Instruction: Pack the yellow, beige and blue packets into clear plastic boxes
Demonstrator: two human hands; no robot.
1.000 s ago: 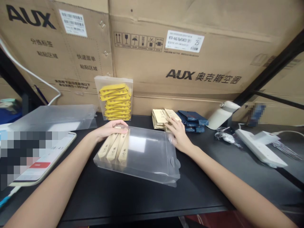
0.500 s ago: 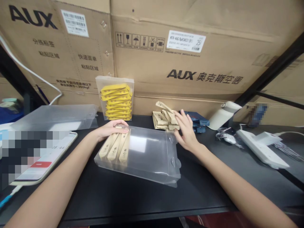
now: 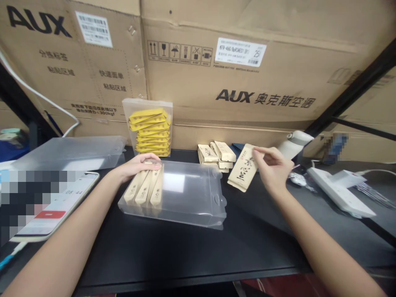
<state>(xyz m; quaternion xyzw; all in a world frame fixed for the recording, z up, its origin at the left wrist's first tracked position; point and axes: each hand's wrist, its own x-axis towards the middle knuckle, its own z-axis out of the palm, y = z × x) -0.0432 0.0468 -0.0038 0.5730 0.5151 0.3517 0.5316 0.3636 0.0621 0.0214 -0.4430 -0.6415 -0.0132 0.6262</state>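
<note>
Right grip's (image 3: 259, 153) got one beige packet (image 3: 242, 168); left grip's (image 3: 154, 161) pinching a clear box (image 3: 192, 194), three packets (image 3: 144, 187) inside.

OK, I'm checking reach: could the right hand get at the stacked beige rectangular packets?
Likely yes: the stack lies uncovered close by, though the right hand is busy pinching one flat beige packet.

Front box (image 3: 192, 192): clear plastic, smooth and glossy
Held packet (image 3: 242, 168): paper-like, matt, lightly creased
Yellow packets (image 3: 151, 134): shiny, film-like, crinkled
Carton (image 3: 192, 90): brown cardboard, matt, creased
Surface (image 3: 185, 255): black, smooth, soft sheen
Bottle (image 3: 293, 144): smooth, satin, material unclear
Power strip (image 3: 343, 196): white plastic, smooth
</note>
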